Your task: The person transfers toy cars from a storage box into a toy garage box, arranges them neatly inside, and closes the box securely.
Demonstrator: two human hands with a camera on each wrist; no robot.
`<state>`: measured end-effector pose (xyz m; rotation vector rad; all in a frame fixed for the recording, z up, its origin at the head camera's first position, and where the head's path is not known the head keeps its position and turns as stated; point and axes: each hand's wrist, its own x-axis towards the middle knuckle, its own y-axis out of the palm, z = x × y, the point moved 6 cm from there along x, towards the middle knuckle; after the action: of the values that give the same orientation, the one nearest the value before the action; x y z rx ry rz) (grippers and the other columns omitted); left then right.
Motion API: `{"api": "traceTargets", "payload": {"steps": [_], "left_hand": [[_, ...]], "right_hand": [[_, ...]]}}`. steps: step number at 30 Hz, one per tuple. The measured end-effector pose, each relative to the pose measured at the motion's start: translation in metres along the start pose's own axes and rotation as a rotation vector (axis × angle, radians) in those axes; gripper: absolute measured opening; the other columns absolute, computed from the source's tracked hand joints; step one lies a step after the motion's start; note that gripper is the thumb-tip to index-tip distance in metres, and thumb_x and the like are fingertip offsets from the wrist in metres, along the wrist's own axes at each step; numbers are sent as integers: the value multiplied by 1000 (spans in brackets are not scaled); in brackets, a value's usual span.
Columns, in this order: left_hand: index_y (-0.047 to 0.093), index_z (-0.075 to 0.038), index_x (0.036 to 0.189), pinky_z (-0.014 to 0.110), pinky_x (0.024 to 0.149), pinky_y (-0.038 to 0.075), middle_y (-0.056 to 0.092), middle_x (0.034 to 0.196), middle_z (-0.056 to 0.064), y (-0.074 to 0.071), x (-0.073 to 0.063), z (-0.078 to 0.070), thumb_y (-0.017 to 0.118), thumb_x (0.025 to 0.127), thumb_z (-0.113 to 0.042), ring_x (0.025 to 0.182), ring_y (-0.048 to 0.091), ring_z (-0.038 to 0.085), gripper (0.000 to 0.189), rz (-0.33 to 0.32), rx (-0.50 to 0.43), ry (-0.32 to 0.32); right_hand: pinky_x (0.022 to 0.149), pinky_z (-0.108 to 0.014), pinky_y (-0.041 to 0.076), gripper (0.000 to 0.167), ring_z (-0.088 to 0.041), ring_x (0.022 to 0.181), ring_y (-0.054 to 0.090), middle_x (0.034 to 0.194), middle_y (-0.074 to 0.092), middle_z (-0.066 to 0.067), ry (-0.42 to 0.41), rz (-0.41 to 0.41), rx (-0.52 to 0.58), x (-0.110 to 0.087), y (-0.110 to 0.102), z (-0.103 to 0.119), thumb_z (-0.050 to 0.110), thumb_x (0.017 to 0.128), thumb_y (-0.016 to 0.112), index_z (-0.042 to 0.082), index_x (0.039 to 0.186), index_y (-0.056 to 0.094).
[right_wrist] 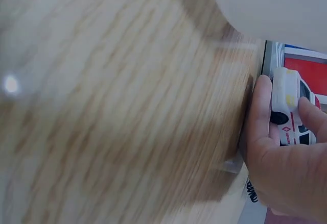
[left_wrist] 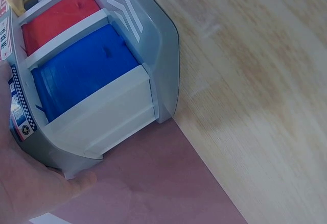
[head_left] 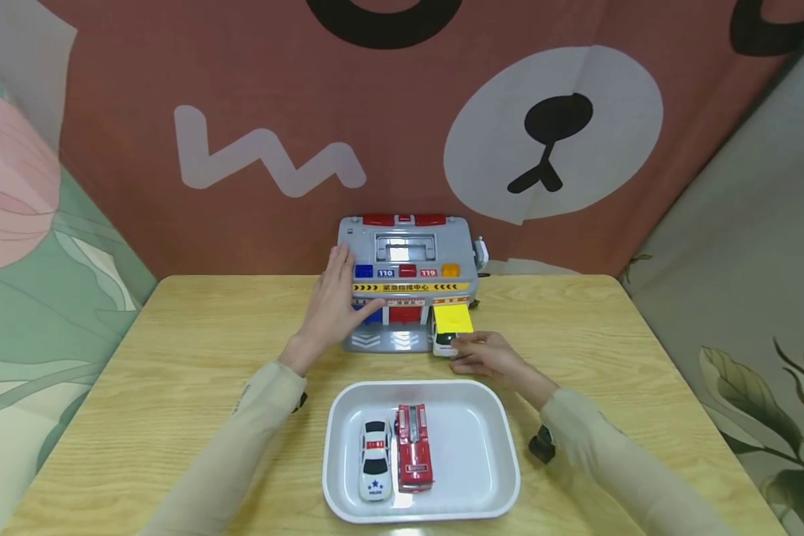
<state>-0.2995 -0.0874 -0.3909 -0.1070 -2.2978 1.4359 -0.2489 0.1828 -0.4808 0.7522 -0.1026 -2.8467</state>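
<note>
A grey toy garage (head_left: 412, 287) with a yellow sticker band stands against the back cloth. My left hand (head_left: 331, 307) rests on its left side, fingers straight and thumb reaching across the front. In the left wrist view, the blue door (left_wrist: 84, 71) and red door (left_wrist: 61, 22) are down. The yellow door (head_left: 452, 318) at the right is lifted over a white toy ambulance (head_left: 445, 345), which is partly inside that bay. My right hand (head_left: 490, 356) pinches the ambulance between thumb and fingers; the right wrist view shows its white body (right_wrist: 291, 89) between them.
In front of the garage sits a white tray (head_left: 472, 514) holding a white toy police car (head_left: 375, 461) and a red toy fire truck (head_left: 414, 450) side by side. A white lever (head_left: 481, 253) sticks out of the garage's right side. The wooden table (head_left: 194, 335) meets a patterned cloth behind.
</note>
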Motion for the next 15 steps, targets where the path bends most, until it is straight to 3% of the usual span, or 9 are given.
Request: {"api": "traceTargets", "payload": {"steps": [8,15], "left_hand": [[12,-3,154,55,112,21,-4,162,9,0,-2,0,58,85,-64,147,-6,24,103,-2,2,-9],[14,-2,154,54,113,19,-3,162,9,0,-1,0,58,85,-64,147,-5,25,103,-16,-8,1]], "right_hand": [[75,-37,58,37,-23,73,69,91,67,-21,18,-50,-72,4,2,-3,19,96,63,-10,114,48],[70,-35,58,37,-22,68,69,81,67,-15,25,-46,-173,5,2,-1,26,98,58,-11,97,60]]}}
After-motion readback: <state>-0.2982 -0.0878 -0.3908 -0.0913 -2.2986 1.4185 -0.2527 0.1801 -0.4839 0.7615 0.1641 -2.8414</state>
